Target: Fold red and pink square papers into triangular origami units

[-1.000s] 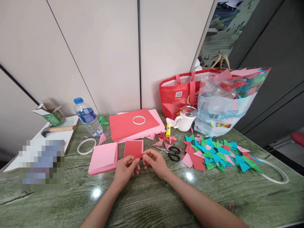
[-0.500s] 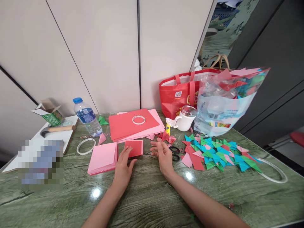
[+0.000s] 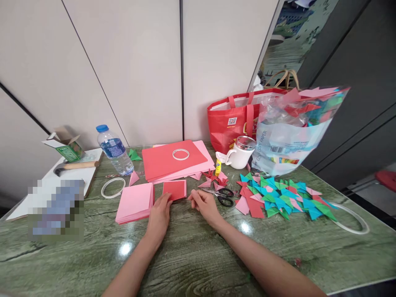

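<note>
My left hand point(image 3: 159, 213) is closed on the near left corner of a small stack of red square paper point(image 3: 175, 189), fingertips on the top sheet and thumb at its near edge. To the right of the stack, apart from it, my right hand point(image 3: 204, 205) is closed, fingers curled together, with nothing visible in them. Just behind that hand lie black-handled scissors point(image 3: 225, 196), their blades partly hidden by it. Left of my left hand sits a thicker stack of pink square paper point(image 3: 136, 201). Folded red and pink paper pieces point(image 3: 213, 179) lie beyond the scissors.
Large red sheets point(image 3: 167, 159) with a white ring point(image 3: 180, 154) lie at the back. Around them stand a water bottle point(image 3: 115, 150), a white mug point(image 3: 243, 154), a glue stick point(image 3: 218, 167) and a paper-filled bag point(image 3: 281, 144). Folded pieces point(image 3: 278, 196) are heaped at right; a hammer point(image 3: 77, 166) lies left.
My right hand has moved slightly left and nearer me, its fingers curling in, uncovering the scissors and folded pieces. My left hand's fingers have drawn together at the red stack's corner.
</note>
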Demonstrator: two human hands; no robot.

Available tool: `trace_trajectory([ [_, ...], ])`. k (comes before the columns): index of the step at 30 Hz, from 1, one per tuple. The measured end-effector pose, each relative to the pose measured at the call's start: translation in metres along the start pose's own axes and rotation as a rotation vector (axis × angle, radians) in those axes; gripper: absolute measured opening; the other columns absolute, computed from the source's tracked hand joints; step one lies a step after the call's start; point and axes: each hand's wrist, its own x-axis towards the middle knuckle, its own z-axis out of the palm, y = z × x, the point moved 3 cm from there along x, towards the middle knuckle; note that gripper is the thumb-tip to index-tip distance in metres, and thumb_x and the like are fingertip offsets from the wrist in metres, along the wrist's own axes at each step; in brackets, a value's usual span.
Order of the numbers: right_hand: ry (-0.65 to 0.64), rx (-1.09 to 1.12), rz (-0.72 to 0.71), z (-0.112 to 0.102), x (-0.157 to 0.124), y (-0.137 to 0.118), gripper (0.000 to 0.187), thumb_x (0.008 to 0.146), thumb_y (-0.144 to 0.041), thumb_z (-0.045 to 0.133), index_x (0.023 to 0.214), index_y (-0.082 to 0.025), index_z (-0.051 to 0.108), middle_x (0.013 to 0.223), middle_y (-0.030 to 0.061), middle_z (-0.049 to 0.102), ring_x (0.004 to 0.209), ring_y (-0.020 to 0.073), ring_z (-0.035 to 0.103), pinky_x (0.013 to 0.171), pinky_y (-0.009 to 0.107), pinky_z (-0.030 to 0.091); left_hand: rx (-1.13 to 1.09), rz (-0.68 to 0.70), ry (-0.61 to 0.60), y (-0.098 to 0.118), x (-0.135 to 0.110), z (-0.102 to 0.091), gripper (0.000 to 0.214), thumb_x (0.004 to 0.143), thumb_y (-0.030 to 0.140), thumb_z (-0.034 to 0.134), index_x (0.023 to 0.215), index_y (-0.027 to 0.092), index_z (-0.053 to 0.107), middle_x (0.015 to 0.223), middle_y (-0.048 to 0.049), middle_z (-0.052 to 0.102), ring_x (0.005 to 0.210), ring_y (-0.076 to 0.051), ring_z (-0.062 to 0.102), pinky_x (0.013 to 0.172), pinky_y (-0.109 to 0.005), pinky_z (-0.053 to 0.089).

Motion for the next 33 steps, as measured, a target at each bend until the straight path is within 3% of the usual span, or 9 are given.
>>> trace_trajectory([
  [7, 0.051, -0.045, 0.039, -0.001, 0.006, 0.007, 0.045, 0.077, -0.057, 0.048, 0.056, -0.018, 0.053, 0.042, -0.0057, 0.041, 0.037, 0.008, 0.033, 0.039, 0.021, 0.024, -0.015, -0.001, 0.021, 0.0, 0.003, -0.004, 0.024, 0.086, 0.021, 0.042, 0.093, 0.017, 0.064, 0.092, -0.0096, 0.072, 0.083, -0.022, 0.067, 0.075, -0.036, 0.053],
  [15, 0.052, -0.053, -0.017, 0.003, 0.007, 0.001, 0.022, 0.071, -0.039, 0.058, 0.075, -0.018, 0.055, 0.053, -0.0061, 0.047, 0.042, 0.0091, 0.039, 0.041, 0.021, 0.03, -0.004, -0.054, 0.076, 0.0, 0.004, -0.008, 0.032, 0.081, 0.014, 0.044, 0.112, 0.017, 0.054, 0.092, -0.0086, 0.072, 0.079, -0.022, 0.069, 0.069, -0.034, 0.053],
  [21, 0.014, -0.173, -0.143, 0.011, 0.003, -0.001, 0.021, 0.074, -0.027, 0.055, 0.092, -0.017, 0.06, 0.068, -0.002, 0.055, 0.055, 0.0115, 0.049, 0.053, 0.023, 0.039, -0.055, -0.157, 0.166, -0.002, 0.004, -0.015, 0.029, 0.079, 0.02, 0.053, 0.108, 0.019, 0.054, 0.078, -0.0022, 0.073, 0.07, -0.02, 0.069, 0.064, -0.031, 0.052],
  [29, 0.059, -0.217, -0.175, 0.011, 0.011, -0.006, 0.017, 0.076, -0.025, 0.054, 0.091, -0.017, 0.059, 0.069, -0.0006, 0.056, 0.059, 0.0134, 0.053, 0.058, 0.026, 0.044, -0.053, -0.086, 0.314, -0.004, 0.005, -0.017, 0.015, 0.081, 0.026, 0.053, 0.079, 0.02, 0.066, 0.075, -0.0043, 0.074, 0.063, -0.019, 0.068, 0.061, -0.03, 0.053],
  [33, 0.044, -0.11, -0.14, 0.009, 0.009, -0.011, 0.029, 0.075, -0.026, 0.056, 0.104, -0.02, 0.052, 0.073, -0.0004, 0.057, 0.059, 0.0134, 0.055, 0.052, 0.025, 0.047, -0.053, -0.041, 0.392, 0.006, 0.004, -0.023, 0.015, 0.083, 0.025, 0.052, 0.088, 0.017, 0.064, 0.083, -0.0068, 0.073, 0.074, -0.02, 0.068, 0.071, -0.032, 0.053],
])
